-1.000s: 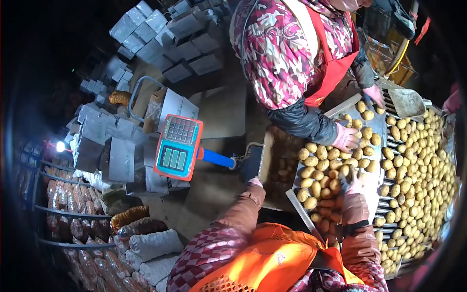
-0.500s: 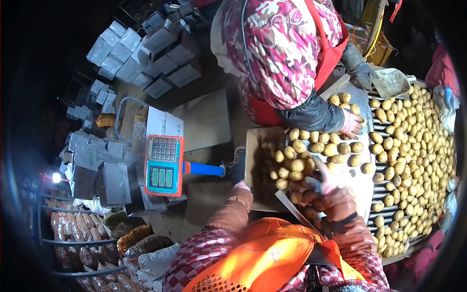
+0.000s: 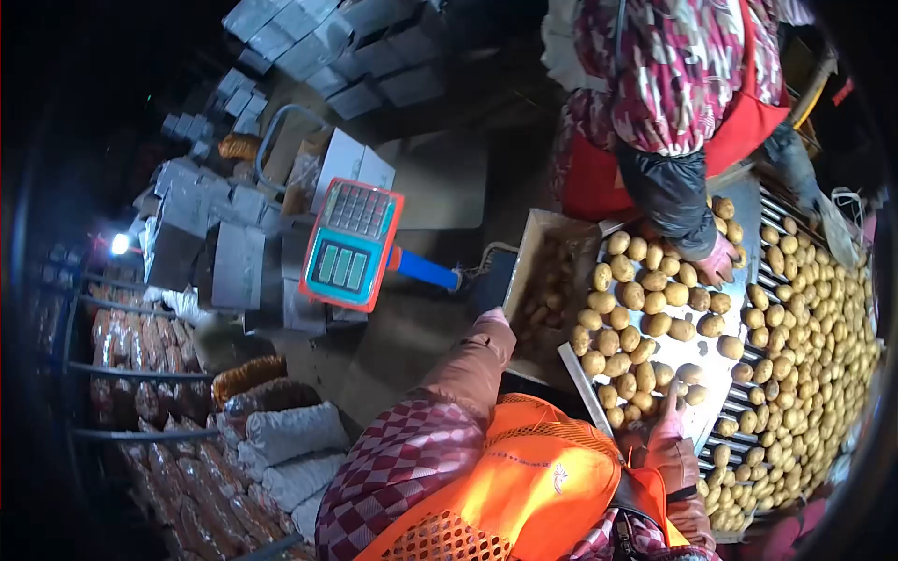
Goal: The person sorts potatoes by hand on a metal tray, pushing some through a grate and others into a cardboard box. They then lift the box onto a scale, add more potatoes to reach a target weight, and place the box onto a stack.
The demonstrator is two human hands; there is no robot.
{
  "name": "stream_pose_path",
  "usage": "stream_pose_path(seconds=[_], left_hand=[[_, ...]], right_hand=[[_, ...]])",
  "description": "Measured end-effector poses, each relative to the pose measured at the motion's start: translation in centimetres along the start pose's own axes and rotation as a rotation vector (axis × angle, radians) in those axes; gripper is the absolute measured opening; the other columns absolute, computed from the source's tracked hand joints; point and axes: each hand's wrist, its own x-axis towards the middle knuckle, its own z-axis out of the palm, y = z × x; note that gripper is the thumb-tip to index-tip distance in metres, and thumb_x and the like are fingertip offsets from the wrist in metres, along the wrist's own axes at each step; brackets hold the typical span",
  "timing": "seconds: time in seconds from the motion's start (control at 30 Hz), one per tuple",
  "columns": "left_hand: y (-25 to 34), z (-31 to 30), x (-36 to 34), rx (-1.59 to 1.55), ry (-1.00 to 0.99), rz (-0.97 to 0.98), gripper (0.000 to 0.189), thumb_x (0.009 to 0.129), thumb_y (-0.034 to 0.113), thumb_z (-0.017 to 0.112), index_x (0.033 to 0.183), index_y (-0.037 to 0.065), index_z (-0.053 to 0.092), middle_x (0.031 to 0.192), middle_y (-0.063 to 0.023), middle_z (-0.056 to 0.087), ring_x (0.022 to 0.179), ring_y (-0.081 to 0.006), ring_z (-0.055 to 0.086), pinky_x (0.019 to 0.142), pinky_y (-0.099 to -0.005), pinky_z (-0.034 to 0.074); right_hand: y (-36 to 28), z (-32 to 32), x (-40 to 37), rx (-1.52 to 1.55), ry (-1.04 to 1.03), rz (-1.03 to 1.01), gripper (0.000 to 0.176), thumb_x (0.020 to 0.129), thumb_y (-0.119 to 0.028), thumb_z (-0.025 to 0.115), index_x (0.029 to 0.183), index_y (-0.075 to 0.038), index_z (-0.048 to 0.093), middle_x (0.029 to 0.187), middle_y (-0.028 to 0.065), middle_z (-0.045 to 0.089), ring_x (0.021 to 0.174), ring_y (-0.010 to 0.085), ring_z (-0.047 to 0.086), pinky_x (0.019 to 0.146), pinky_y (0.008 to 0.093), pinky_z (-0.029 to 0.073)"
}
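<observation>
My left hand [image 3: 494,323] is at the near left edge of an open cardboard box [image 3: 535,234], its fingers closed on the rim and partly hidden. Potatoes [image 3: 552,285] lie in the shadow inside the box. To the right, my right hand [image 3: 668,417] rests by the near potatoes [image 3: 645,376] on the metal sorting tray [image 3: 669,350], fingers stretched forward and apart, touching potatoes without gripping one. Across the tray, a co-worker's hand [image 3: 716,260] reaches down among the potatoes.
A slatted rack [image 3: 739,397] full of potatoes [image 3: 814,346] adjoins the tray on the right. Left of the box stands a scale display [image 3: 351,245] on a blue post [image 3: 426,269]. Stacked cartons [image 3: 234,266] and filled bags [image 3: 295,432] lie farther left. The co-worker's red apron [image 3: 599,178] is close by.
The view has swung, shifting the scene. My right hand has drawn back from the box mouth toward the tray's near side. More potatoes are gathered on the tray by the box.
</observation>
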Motion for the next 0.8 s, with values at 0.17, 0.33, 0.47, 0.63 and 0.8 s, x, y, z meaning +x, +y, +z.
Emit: stream_pose_path(seconds=[0.17,0.33,0.47,0.63,0.8], left_hand=[[0.3,-0.3,0.5,-0.060,0.022,-0.036,0.034,0.087,0.013,0.066,0.121,0.010,0.063,0.131,-0.0158,0.060,0.124,-0.0345,0.056,0.103,-0.0425,0.048],[0.7,-1.3,-0.7,-0.019,0.070,-0.007,0.034,0.087,0.011,0.067,0.120,0.010,0.064,0.127,-0.0168,0.063,0.121,-0.0336,0.058,0.102,-0.0421,0.049],[0.7,-1.7,-0.7,-0.031,0.061,0.012,0.032,0.088,0.012,0.067,0.120,0.009,0.064,0.127,-0.0170,0.063,0.121,-0.0333,0.059,0.100,-0.0414,0.051],[-0.9,3.0,3.6,0.012,0.048,0.055,0.033,0.089,0.014,0.065,0.121,0.008,0.063,0.126,-0.0167,0.063,0.120,-0.0328,0.059,0.100,-0.0415,0.050],[-1.9,3.3,5.3,0.002,0.005,0.053,0.034,0.093,0.021,0.059,0.125,0.008,0.062,0.127,-0.0152,0.062,0.117,-0.0292,0.058,0.099,-0.0394,0.048]], right_hand=[[-7.7,-0.3,4.5,0.131,-0.048,-0.116,0.134,0.054,-0.012,0.094,0.158,-0.021,0.011,0.139,0.0279,0.040,0.126,0.0410,0.047,0.105,0.0482,0.042],[-8.6,4.7,9.9,0.338,0.045,-0.169,0.130,0.056,-0.012,0.093,0.157,-0.019,0.012,0.140,0.0242,0.043,0.126,0.0371,0.046,0.107,0.0439,0.041],[-10.6,6.1,11.3,0.321,0.035,-0.175,0.128,0.057,-0.012,0.092,0.157,-0.022,0.012,0.137,0.0270,0.044,0.123,0.0384,0.048,0.104,0.0454,0.044],[-13.9,4.5,11.9,0.108,0.003,-0.409,0.119,0.067,-0.022,0.085,0.158,-0.021,0.009,0.136,0.0248,0.046,0.126,0.0419,0.047,0.104,0.0472,0.043],[-18.9,5.4,12.3,0.634,-0.208,-0.652,0.077,0.083,-0.020,0.073,0.148,-0.005,0.035,0.140,0.0192,0.049,0.130,0.0314,0.048,0.108,0.0410,0.041]])
